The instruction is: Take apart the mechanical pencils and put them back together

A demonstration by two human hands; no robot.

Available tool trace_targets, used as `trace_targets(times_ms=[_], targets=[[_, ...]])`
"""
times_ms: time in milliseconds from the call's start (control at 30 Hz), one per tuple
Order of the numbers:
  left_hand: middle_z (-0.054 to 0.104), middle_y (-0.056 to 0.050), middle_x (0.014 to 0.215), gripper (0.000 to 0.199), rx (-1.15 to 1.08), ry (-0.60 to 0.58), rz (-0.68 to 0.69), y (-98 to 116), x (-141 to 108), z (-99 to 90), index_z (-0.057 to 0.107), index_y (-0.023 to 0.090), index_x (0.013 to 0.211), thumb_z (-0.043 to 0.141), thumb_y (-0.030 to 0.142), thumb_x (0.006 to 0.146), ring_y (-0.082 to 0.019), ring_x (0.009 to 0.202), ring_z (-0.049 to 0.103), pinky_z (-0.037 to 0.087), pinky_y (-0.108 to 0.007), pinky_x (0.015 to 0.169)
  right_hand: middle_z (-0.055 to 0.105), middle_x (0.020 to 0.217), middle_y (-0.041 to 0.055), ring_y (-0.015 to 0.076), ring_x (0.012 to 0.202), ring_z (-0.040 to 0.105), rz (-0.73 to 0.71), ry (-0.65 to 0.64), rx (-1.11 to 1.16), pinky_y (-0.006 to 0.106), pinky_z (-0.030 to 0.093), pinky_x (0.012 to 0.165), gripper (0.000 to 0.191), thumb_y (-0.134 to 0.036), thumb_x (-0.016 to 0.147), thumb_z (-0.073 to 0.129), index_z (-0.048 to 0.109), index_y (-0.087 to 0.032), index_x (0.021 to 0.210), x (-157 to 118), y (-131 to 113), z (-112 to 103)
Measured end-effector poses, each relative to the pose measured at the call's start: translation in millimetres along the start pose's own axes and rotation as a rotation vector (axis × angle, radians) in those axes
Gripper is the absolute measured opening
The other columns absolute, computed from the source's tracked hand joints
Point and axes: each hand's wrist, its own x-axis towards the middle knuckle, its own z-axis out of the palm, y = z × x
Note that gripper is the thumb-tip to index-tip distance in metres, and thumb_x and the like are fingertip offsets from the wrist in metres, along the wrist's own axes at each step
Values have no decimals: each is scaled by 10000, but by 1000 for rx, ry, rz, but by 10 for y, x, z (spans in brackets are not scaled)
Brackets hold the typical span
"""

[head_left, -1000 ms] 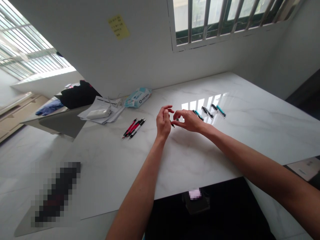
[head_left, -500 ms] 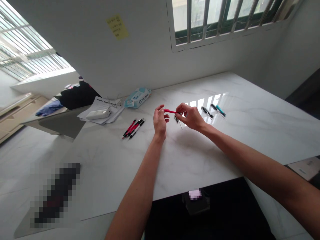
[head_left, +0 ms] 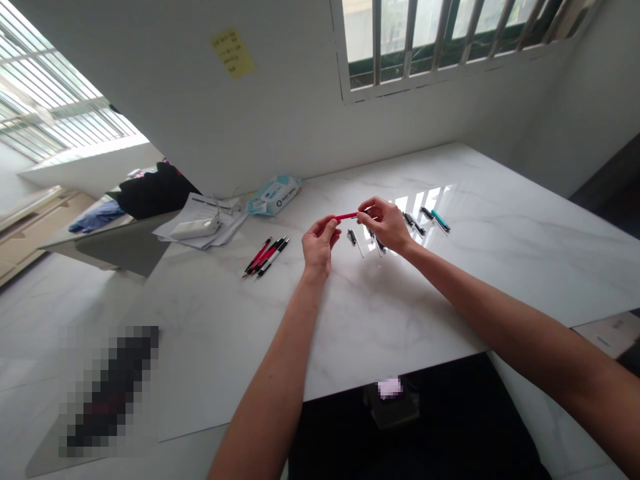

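Note:
Between my hands, just above the table, is a red pen barrel (head_left: 346,217), lying nearly level. My left hand (head_left: 317,247) pinches its left end with thumb and fingers. The thumb and fingers of my right hand (head_left: 389,225) are closed at the other end, where a small dark part is mostly hidden. Below them on the table lie a short black pen piece (head_left: 352,237) and a thin white refill (head_left: 361,248). More dark pen parts show partly under my right hand. Several red, black and white pens (head_left: 265,257) lie together left of my left hand.
Right of my right hand lie black pen parts (head_left: 414,224) and a teal pen barrel (head_left: 441,221). A wipes packet (head_left: 274,195) rests by the wall, beside papers (head_left: 164,230) with a white device (head_left: 195,228) on them. The marble-patterned table (head_left: 380,307) has its front edge near my lap.
My left fingers have closed onto the barrel's left end. The barrel and my right hand have shifted slightly up and right, uncovering more pen parts on the table.

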Motion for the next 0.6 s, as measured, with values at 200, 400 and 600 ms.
trace_targets(times_ms=[200, 400, 600], targets=[[780, -59, 1001, 263, -64, -133, -146, 19, -85, 41, 743, 161, 1003, 859, 217, 774, -77, 756, 687, 573, -237, 825, 766, 980, 69, 195, 936, 730, 33, 31, 174, 323, 589, 824, 344, -483, 920, 675, 689, -196, 1108, 60, 21, -33], [785, -62, 954, 234, -139, -152, -271, 4, -130, 83, 744, 139, 994, 852, 158, 787, -69, 726, 687, 564, -191, 747, 760, 986, 63, 186, 898, 714, 43, 57, 252, 326, 589, 804, 345, -494, 874, 729, 721, -206, 1063, 78, -6, -40], [781, -63, 922, 182, -170, -66, -270, 6, -127, 110, 750, 126, 975, 818, 102, 808, -69, 725, 689, 557, -173, 739, 734, 859, 29, 184, 824, 695, 22, 93, 321, 329, 563, 734, 265, -454, 829, 778, 716, -229, 955, 83, 46, -23]])
